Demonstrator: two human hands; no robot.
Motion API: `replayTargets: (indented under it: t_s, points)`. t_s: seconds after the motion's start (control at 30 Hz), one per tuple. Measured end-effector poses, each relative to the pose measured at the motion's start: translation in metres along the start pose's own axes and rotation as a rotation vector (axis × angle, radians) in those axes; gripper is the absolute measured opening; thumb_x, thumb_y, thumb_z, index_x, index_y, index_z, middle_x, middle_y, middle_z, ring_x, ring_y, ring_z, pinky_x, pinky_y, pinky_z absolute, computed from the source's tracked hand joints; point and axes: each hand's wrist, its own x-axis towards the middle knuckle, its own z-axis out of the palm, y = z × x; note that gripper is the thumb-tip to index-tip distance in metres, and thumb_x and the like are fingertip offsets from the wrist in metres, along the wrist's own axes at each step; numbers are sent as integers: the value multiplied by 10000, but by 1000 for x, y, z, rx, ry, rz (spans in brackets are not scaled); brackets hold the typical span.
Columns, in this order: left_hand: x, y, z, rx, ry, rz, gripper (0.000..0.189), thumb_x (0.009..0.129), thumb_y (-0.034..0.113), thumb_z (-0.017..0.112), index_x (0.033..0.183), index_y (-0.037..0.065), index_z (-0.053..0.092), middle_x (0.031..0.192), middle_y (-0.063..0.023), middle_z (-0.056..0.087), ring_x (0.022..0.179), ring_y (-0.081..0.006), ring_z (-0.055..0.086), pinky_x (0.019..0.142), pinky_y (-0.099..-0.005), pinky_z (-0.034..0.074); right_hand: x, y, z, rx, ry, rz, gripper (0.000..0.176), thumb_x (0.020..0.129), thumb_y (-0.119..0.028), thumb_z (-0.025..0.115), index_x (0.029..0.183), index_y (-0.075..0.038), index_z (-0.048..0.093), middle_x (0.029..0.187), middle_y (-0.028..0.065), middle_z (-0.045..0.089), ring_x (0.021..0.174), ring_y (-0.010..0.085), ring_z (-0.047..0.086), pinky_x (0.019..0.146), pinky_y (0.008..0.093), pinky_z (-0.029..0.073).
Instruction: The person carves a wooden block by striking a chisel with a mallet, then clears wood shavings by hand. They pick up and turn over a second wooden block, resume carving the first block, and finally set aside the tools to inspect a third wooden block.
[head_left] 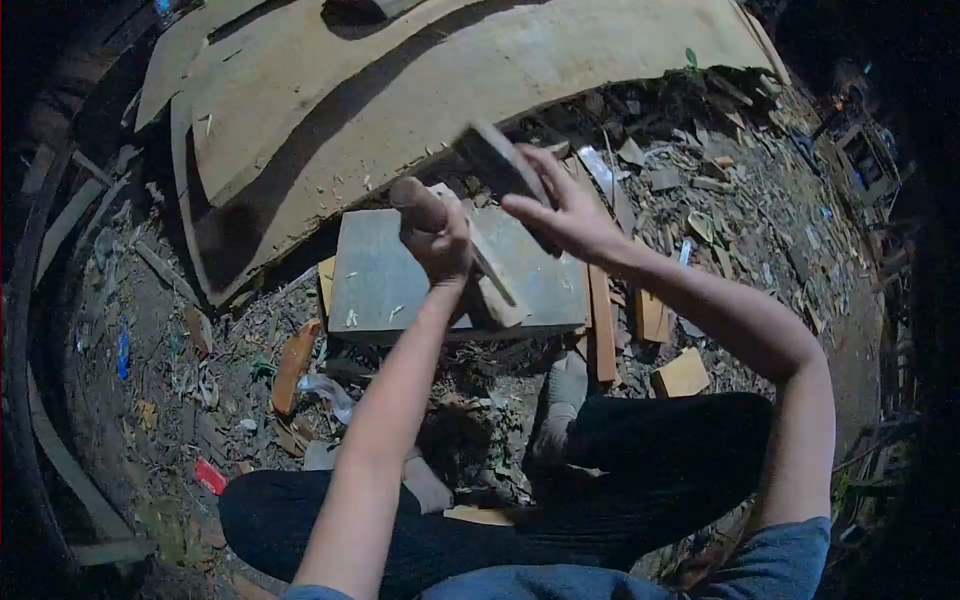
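Observation:
My left hand (pixel 440 248) is closed around the thick round wooden handle of a chisel (pixel 416 203), its butt end facing up. The chisel's blade is hidden below the hand. Under and beside that hand, a pale piece of wood (pixel 502 300) lies slanted on a wide grey block (pixel 375 275). My right hand (pixel 570 212) grips a dark, flat-faced wooden block (pixel 497 165), raised to the right of the chisel and slightly blurred. The block and the chisel handle are apart.
Large curved wooden sheets (pixel 480 90) lie beyond the grey block. Wood chips and litter cover the ground. An orange-brown offcut (pixel 296 366) lies to the left; a narrow board (pixel 601 325) and a yellowish wood block (pixel 682 374) lie to the right. My feet (pixel 560 400) are close to the grey block.

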Motion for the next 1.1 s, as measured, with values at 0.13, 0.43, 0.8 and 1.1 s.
replayTargets:
  t_s: [0.13, 0.43, 0.8, 1.1]
  points:
    - [15, 10, -3, 92, -66, 13, 142, 789, 100, 670, 701, 43, 575, 662, -27, 612, 613, -99, 590, 589, -277, 464, -2, 84, 24, 49, -16, 338, 830, 797, -446, 681, 1437, -118, 268, 974, 160, 622, 716, 206, 631, 524, 340, 508]
    - [81, -7, -38, 147, 85, 210, 231, 777, 154, 700, 682, 31, 529, 635, -23, 579, 547, -137, 548, 583, -308, 451, 35, 140, 95, -315, -23, 45, 814, 808, -494, 601, 1438, -114, 255, 1087, 283, 616, 984, 424, 619, 859, 477, 491]
    - [122, 10, -120, -267, 346, -443, 423, 874, 372, 580, 609, 174, 316, 496, 46, 323, 388, -74, 316, 388, -250, 274, 34, 143, 124, -751, 39, -88, 755, 806, -398, 638, 1441, -211, 275, 979, 198, 622, 787, 406, 641, 696, 494, 531]
    - [118, -5, -96, -353, 263, -386, 296, 861, 194, 649, 714, 126, 401, 512, 18, 404, 365, -79, 357, 345, -247, 311, 34, 144, 126, -753, 51, -88, 754, 805, -402, 641, 1442, -237, 273, 967, 180, 618, 778, 406, 639, 680, 488, 535]
